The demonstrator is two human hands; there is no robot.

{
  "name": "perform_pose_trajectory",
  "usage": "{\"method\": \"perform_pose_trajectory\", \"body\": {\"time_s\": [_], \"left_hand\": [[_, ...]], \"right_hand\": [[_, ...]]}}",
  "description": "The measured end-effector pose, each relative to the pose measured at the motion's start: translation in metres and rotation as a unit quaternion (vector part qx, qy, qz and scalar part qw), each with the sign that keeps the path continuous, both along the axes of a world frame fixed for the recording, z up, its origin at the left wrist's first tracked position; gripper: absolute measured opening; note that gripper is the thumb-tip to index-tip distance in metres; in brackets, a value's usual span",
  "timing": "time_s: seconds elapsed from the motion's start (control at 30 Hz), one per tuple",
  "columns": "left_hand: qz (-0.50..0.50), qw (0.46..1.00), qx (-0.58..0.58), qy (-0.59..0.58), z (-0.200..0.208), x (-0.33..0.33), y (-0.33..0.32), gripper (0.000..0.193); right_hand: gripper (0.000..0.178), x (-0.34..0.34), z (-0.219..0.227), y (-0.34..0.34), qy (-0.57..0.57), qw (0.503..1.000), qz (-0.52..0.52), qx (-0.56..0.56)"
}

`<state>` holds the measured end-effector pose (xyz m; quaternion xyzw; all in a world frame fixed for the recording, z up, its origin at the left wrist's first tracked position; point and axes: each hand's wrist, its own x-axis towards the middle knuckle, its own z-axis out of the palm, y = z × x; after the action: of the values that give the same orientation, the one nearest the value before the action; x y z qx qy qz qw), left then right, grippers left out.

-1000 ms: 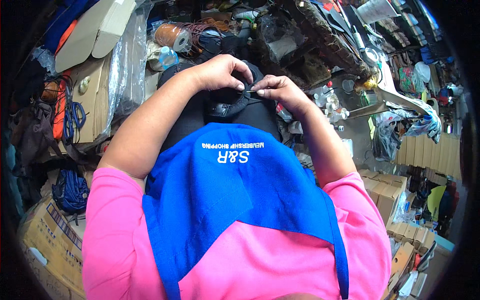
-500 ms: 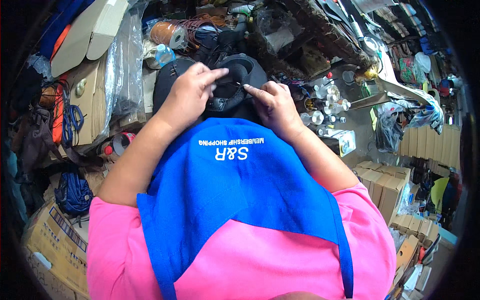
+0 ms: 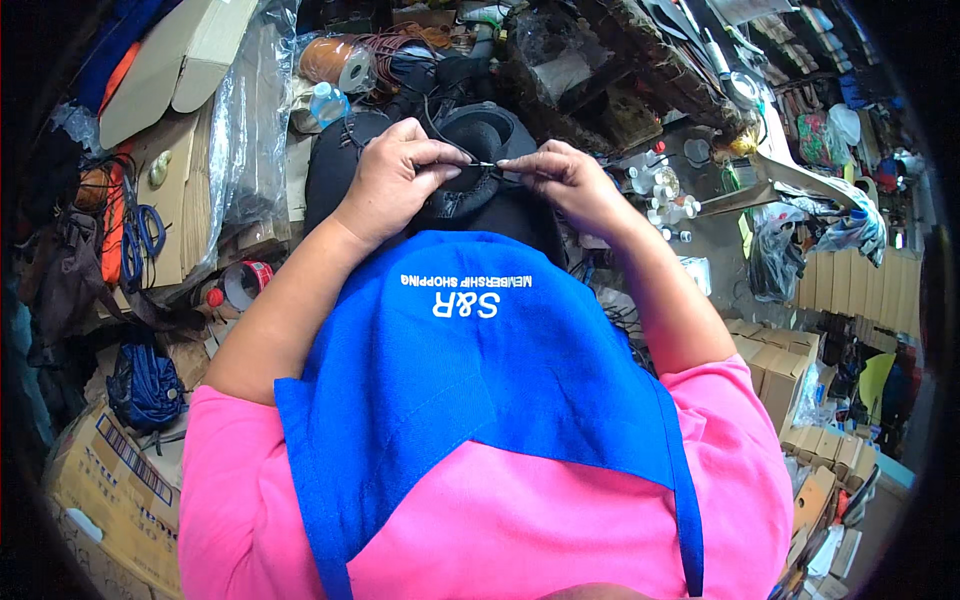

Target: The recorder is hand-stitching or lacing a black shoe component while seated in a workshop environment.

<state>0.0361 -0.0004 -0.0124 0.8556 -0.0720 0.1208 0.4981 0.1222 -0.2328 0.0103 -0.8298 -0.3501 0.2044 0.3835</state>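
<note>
A thin, shiny needle (image 3: 483,164) spans the small gap between my two hands. My left hand (image 3: 392,180) pinches its left end between thumb and fingers, and a dark thread (image 3: 428,108) loops up from there. Closed at the right end are the fingertips of my right hand (image 3: 572,183). Directly beneath sits a black shoe-like piece (image 3: 503,128) with a round opening, its near edge rough or stitched. It rests just past my blue apron (image 3: 440,370), over dark cloth; its lower part is hidden.
An orange thread spool (image 3: 328,62) and a clear bottle (image 3: 328,103) stand beyond my left hand. Blue-handled scissors (image 3: 145,235) lie at left near cardboard. Several small bottles (image 3: 668,190) crowd the right, with stacked boxes (image 3: 775,365) nearer.
My hands have come together above the opening, the right moving inward from the rim. The needle now shows between them, and the thread loop has risen beside the left hand.
</note>
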Motion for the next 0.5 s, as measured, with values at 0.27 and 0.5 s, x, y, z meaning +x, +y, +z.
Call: {"method": "perform_pose_trajectory", "body": {"time_s": [0.27,0.5], "left_hand": [[0.011,0.998,0.068,0.003,-0.008,0.007,0.002,0.020],[0.003,0.996,0.087,0.000,-0.009,0.008,0.001,0.020]], "right_hand": [[0.040,0.024,0.015,0.008,0.077,0.995,0.039,-0.042],[0.030,0.032,0.016,0.009,0.074,0.993,0.063,-0.059]]}}
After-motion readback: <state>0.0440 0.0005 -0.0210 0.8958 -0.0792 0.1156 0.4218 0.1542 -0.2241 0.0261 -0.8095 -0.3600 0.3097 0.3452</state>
